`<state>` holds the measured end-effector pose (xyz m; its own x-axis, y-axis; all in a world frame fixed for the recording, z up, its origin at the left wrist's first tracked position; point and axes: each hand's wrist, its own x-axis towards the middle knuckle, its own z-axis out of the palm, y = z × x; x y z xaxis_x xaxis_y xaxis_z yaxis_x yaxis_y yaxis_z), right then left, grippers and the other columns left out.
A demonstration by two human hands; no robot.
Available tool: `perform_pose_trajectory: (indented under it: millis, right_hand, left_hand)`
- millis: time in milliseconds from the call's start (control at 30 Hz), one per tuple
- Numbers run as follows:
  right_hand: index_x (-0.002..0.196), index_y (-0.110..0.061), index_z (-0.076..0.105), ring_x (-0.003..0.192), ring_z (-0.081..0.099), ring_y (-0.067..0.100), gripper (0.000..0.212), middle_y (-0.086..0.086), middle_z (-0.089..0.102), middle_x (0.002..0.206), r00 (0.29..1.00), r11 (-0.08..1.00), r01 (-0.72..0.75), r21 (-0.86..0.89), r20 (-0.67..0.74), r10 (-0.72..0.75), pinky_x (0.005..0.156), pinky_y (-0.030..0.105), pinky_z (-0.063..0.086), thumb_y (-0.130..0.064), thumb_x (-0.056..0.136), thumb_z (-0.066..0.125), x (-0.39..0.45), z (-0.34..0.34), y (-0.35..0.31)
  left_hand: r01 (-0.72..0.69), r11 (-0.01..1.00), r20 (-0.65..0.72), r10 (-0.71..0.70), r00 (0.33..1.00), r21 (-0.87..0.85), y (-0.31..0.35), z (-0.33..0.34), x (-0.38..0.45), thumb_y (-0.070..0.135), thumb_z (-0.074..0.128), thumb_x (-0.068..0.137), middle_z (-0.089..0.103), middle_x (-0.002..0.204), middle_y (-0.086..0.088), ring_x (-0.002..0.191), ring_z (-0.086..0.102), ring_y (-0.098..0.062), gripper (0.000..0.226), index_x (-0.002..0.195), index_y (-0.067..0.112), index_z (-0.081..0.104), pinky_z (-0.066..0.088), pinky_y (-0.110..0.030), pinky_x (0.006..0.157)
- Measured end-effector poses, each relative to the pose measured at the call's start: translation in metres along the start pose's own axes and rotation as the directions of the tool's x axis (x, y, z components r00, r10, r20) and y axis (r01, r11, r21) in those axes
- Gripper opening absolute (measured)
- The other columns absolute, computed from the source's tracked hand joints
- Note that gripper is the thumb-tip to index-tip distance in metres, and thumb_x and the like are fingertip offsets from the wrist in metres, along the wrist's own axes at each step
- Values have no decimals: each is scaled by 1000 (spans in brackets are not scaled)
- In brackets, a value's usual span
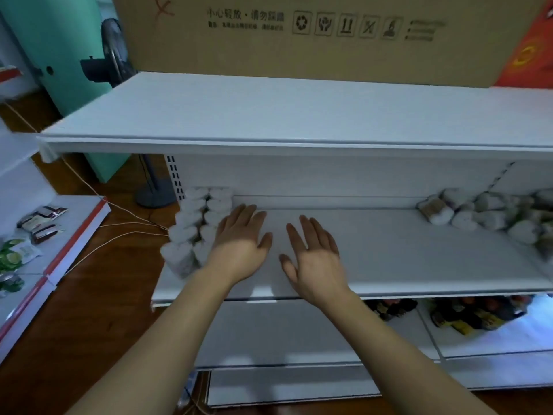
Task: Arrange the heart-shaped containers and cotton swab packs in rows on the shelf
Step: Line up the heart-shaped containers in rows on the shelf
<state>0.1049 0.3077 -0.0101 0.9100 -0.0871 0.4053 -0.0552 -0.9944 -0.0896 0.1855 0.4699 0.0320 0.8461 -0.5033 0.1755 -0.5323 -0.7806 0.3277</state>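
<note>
At the left end of the white metal shelf [389, 250] stand white heart-shaped containers [196, 223] in two neat rows running front to back. The left hand [242, 244] lies flat just beside them, fingers straight and holding nothing, its outer edge touching or nearly touching the inner row (blur hides which). The right hand [314, 259] hovers nearby, fingers likewise spread, empty. At the far right, a loose heap of white containers and cotton swab packs [490, 217] waits unsorted.

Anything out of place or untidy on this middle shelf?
Yes: the white heart-shaped containers and cotton swab packs at the right end lie jumbled and tipped, unlike the two neat rows of white heart-shaped containers at the left end.
</note>
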Motion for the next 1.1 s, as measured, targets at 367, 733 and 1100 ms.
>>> perform_pose_trajectory:
  millis: [367, 733, 1100]
  right_hand:
    - [129, -8, 64, 126, 54, 41, 60, 21, 60, 133, 984, 980, -179, -91, -33, 177, 101, 52, 46, -45, 86, 43, -51, -54, 246]
    - [156, -9, 23, 149, 16, 39, 71, 21, 26, 159, 889, 894, -407, -187, 141, 435, 120, 51, 14, -41, 98, 51, -35, -33, 425]
    - [144, -10, 45, 135, 42, 40, 64, 17, 55, 138, 891, 893, -389, -227, 154, 427, 115, 51, 26, -44, 91, 59, -3, 7, 485]
  left_hand:
    - [-99, 990, 70, 107, 992, -100, 227, 94, 56, 41, 44, 102, 27, 162, -3, 150, 19, -21, 56, 153, 21, 34, 12, -34, 121]
    - [-191, 969, 205, 221, 954, -157, 341, 155, 130, 39, 41, 104, 38, 157, -3, 144, 33, -21, 53, 152, 17, 37, 25, -35, 118]
    - [-162, 978, 253, 191, 948, -131, 358, 188, 166, 38, 46, 103, 48, 149, -1, 138, 41, -20, 46, 145, 19, 47, 31, -31, 113]
